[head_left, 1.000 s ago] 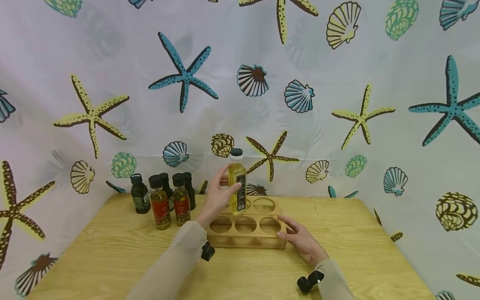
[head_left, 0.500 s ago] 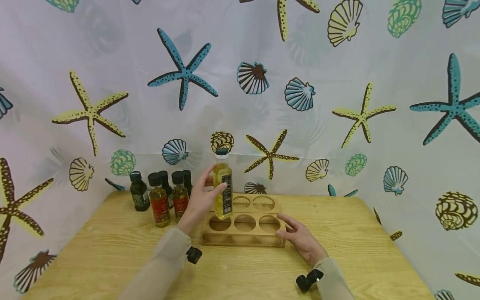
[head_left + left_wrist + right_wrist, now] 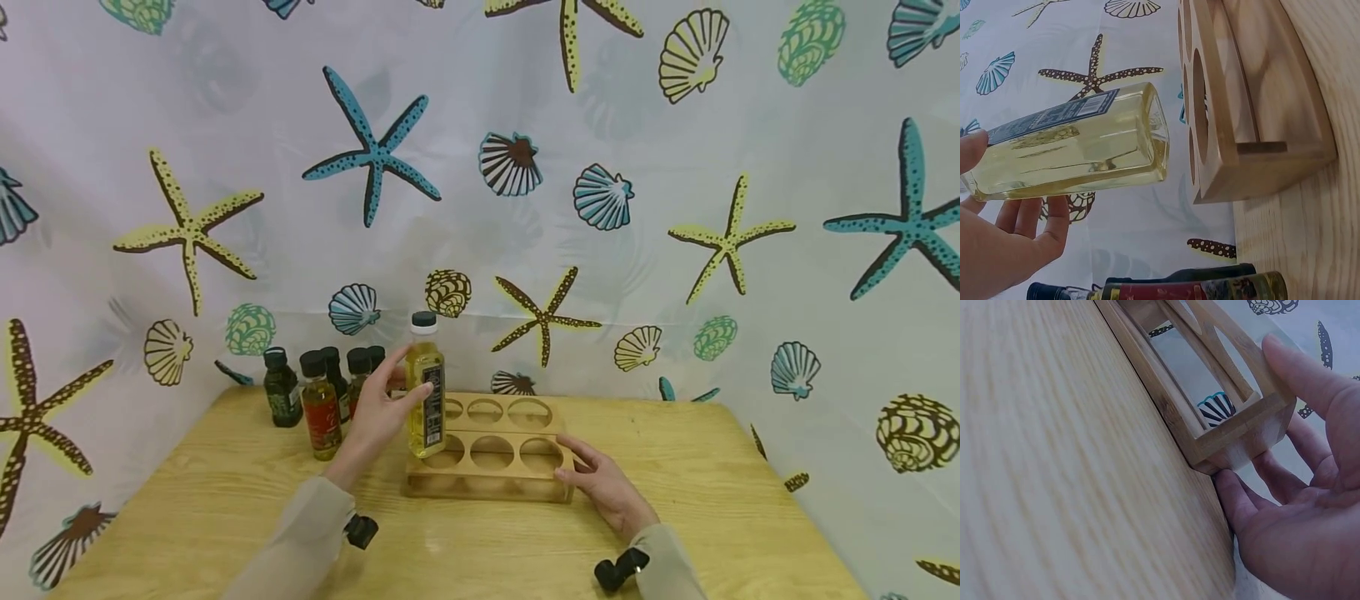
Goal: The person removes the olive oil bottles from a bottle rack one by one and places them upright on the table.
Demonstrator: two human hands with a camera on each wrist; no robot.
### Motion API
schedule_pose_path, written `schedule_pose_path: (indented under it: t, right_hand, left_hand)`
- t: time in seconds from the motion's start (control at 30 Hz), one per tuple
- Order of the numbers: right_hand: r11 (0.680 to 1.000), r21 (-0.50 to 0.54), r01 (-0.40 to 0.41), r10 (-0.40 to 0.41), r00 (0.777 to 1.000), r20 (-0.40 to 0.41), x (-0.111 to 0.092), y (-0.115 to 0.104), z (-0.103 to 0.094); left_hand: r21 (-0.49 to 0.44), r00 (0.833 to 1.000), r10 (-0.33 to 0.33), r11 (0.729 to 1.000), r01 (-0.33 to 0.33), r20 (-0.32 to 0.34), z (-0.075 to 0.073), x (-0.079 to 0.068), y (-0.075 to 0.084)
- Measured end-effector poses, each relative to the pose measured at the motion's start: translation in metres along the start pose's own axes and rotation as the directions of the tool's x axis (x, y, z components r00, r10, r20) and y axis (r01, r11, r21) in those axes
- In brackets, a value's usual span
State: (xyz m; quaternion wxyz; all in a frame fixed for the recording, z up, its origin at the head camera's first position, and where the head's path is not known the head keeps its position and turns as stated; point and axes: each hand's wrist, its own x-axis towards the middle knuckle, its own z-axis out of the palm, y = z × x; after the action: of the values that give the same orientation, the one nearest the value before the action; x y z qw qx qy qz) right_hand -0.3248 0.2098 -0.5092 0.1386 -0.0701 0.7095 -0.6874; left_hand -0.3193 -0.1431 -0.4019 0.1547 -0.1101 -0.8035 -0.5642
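Note:
My left hand [image 3: 377, 421] grips a clear bottle of yellow oil [image 3: 425, 400] with a dark cap and dark label. The bottle stands nearly upright in the head view, its base over the front left hole of a wooden bottle rack [image 3: 487, 487]. In the left wrist view, the bottle's base [image 3: 1157, 134] is apart from the rack [image 3: 1272, 181]. My right hand [image 3: 606, 487] holds the rack's right end. Its thumb [image 3: 1291, 365] lies at the rack's upper edge, and the other fingers are against the end wall, as the right wrist view shows.
Left of the rack, several bottles stand on the wooden table [image 3: 637, 550]: dark green ones [image 3: 282, 396] and oil bottles with red labels [image 3: 322, 417]. My left hand partly hides some of them. Behind hangs a white curtain [image 3: 465, 233] with starfish and shells.
My left hand has carried the oil bottle left and down, from over the rack's middle to its front left hole. The right hand stays at the rack's end.

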Motion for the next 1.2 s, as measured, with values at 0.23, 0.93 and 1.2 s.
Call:
schedule_pose_path:
  t: [0.23,0.93,1.2]
  right_hand:
    - [1.0,0.015,0.018,-0.018,1.0,0.019,0.0,0.002,-0.002]
    - [1.0,0.013,0.004,-0.004,1.0,0.009,-0.001,0.001,-0.001]
    - [1.0,0.008,-0.001,0.001,1.0,0.014,-0.001,-0.001,-0.001]
  left_hand:
    - [0.014,1.0,-0.02,1.0,0.02,-0.003,-0.017,-0.011,-0.004]
    - [0.04,0.988,-0.054,0.998,0.048,0.147,-0.062,-0.023,-0.019]
    - [0.024,0.975,-0.029,0.999,0.024,0.22,-0.082,-0.026,-0.025]
